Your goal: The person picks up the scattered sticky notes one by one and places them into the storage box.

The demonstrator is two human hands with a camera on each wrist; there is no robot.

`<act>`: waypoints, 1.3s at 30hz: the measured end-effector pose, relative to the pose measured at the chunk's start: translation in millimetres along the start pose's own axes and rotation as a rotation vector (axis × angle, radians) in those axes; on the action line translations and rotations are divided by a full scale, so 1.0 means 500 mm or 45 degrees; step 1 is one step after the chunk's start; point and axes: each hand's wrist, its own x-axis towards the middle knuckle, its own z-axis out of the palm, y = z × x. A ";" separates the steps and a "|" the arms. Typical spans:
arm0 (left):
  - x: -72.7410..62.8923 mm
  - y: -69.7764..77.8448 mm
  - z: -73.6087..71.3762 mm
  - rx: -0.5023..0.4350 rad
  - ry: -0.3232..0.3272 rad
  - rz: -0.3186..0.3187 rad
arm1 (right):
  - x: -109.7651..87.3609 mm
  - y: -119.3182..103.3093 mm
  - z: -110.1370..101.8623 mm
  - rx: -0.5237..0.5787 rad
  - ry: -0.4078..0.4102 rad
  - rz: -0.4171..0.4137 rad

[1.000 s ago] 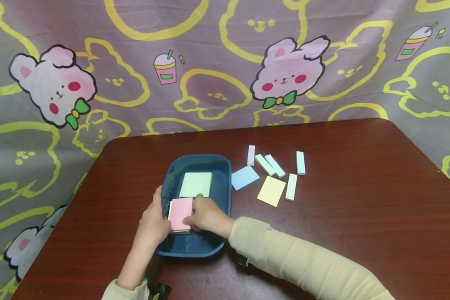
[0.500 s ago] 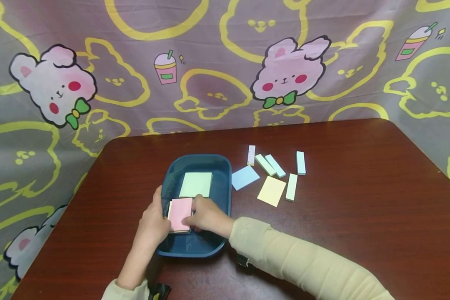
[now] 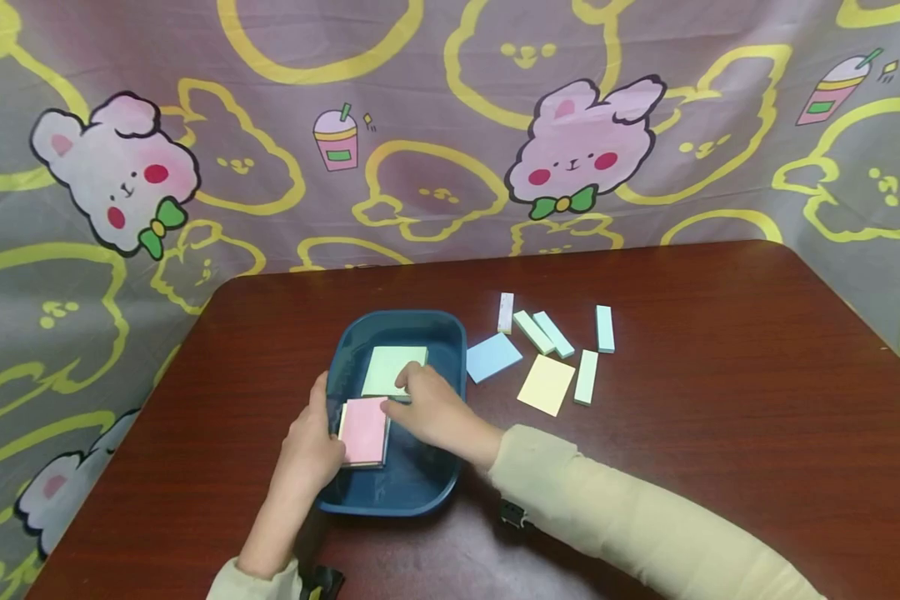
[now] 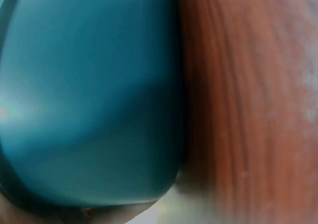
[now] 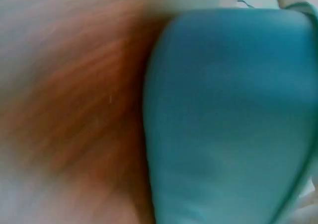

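A dark blue plastic tray [image 3: 412,483] stands on the table, and its outer wall fills much of both wrist views. Inside lie a pale green sticky-note pad [image 3: 390,367] at the back and a pink sticky-note pad [image 3: 364,429] in front, stacked on other pads whose edges peek out. My left hand [image 3: 307,454] holds the tray's left rim, its thumb inside by the pink pad. My right hand [image 3: 438,412] hovers over the tray with loosely bent fingers and nothing in them; its thumb is near the pink pad's upper right corner.
Right of the tray lie a blue pad [image 3: 494,358], a yellow square pad [image 3: 546,384] and several narrow pale strips of notes [image 3: 586,377]. A patterned cloth [image 3: 435,100] hangs behind the table [image 3: 705,400].
My right hand has let go of the pink pad and risen slightly up and to the right. The left hand stays at the rim. The whole head view has shifted a little.
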 end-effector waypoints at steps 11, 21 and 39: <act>0.000 0.004 0.001 -0.016 -0.003 -0.046 | -0.019 0.091 -0.143 -0.033 0.243 0.009; 0.003 0.006 0.003 -0.010 0.008 -0.027 | -0.056 0.184 -0.233 -0.353 0.113 0.307; 0.000 0.004 0.003 -0.023 0.005 -0.043 | -0.058 0.224 -0.237 -0.417 0.031 0.321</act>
